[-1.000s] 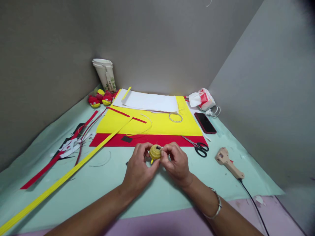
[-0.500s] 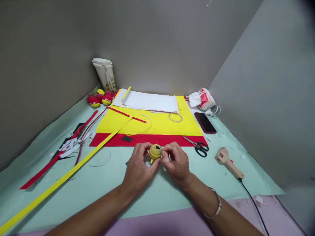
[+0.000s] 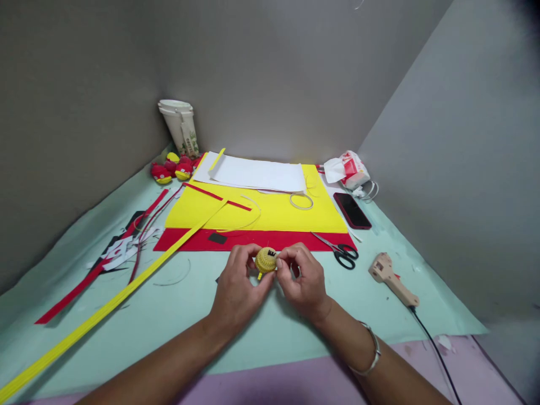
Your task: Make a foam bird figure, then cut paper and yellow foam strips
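Note:
A small yellow dome with fine ridges, like a coiled paper strip (image 3: 265,262), has black marks on its upper right and a short yellow tab below. My left hand (image 3: 238,284) is closed around its left side, the thumb beneath it. At its right edge my right hand (image 3: 302,279) is pinched, fingertips against the dome by the black marks; whatever lies between those fingertips is too small to make out. Just beyond my hands lies a red sheet (image 3: 253,242) bearing a small black piece (image 3: 217,238). Black-handled scissors (image 3: 340,252) rest to the right of my right hand.
Long yellow strips (image 3: 126,289) and red strips (image 3: 80,287) cross the left side. Yellow sheets (image 3: 202,211) and white paper (image 3: 261,173) lie behind. On the right are a phone (image 3: 352,211), a beige glue gun (image 3: 393,279) with cord, and a tissue pack (image 3: 353,170). A cup (image 3: 179,126) stands back left.
The dome has turned slightly in my fingers, and more of its black marks show at the upper right. Both hands stay in nearly the same place.

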### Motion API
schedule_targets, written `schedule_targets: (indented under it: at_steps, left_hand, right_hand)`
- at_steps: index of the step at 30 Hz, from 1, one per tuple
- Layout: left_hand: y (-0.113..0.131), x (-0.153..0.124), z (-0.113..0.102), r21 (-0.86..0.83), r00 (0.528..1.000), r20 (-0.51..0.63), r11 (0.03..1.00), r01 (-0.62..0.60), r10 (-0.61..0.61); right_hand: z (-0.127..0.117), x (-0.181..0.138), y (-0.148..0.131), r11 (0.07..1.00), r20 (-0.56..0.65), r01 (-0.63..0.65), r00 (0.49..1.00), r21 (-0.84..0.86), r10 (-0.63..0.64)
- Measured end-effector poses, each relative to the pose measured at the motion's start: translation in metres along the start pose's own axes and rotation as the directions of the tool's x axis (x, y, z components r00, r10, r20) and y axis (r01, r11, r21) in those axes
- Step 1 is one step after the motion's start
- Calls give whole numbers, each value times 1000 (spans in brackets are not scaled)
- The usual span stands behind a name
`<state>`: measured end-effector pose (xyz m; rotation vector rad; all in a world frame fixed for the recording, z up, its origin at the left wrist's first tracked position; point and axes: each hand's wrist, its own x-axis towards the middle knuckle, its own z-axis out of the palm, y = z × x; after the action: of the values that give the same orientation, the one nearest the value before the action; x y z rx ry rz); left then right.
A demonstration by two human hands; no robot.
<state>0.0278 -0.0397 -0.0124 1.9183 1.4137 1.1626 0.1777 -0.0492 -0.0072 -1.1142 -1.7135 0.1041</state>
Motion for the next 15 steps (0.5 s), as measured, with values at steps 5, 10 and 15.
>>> schedule_targets:
  at_steps: [5,10,15]
  left_hand:
    - [1,0,0,2,1000,2,1000,0,0]
    - [4,1,-1,-13,1000,2,1000,17,-17]
    - [6,1,-2,-15,1000,2,1000,24,-24]
  right_hand:
    - [1,0,2,1000,-8,-2,1000,-5,2]
    - [-2,0,1,1000,-11,-18,1000,19,19]
    - [-4,4,0,1000,32,-20,999,4,20]
